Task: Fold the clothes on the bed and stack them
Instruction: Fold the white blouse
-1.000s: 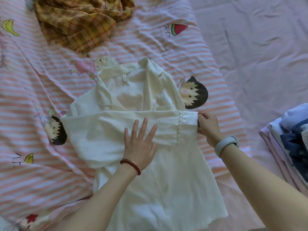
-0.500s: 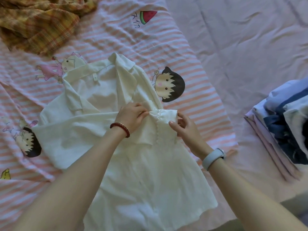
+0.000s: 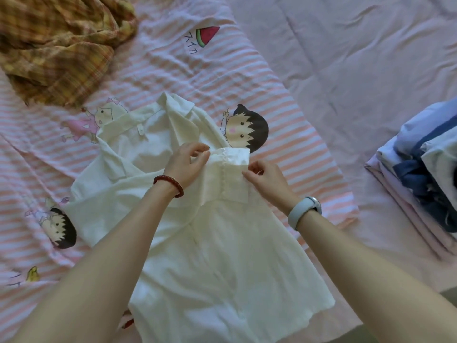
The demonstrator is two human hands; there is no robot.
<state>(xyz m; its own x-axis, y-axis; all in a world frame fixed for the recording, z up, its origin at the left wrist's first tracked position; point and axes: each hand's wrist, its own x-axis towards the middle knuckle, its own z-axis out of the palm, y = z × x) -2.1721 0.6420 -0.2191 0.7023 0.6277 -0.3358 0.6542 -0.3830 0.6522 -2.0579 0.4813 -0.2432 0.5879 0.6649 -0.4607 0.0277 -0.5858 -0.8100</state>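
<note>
Pinching the cuff (image 3: 233,157) at frame centre, the left hand (image 3: 188,164) grips its left edge, the right hand (image 3: 264,175) its right; the sleeve runs crosswise over the white shirt (image 3: 222,256).

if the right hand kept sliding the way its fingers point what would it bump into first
The right hand points left across the folded sleeve cuff toward the left hand. It would probably meet the row of small buttons first, then the left hand, though depth is hard to judge.
</note>
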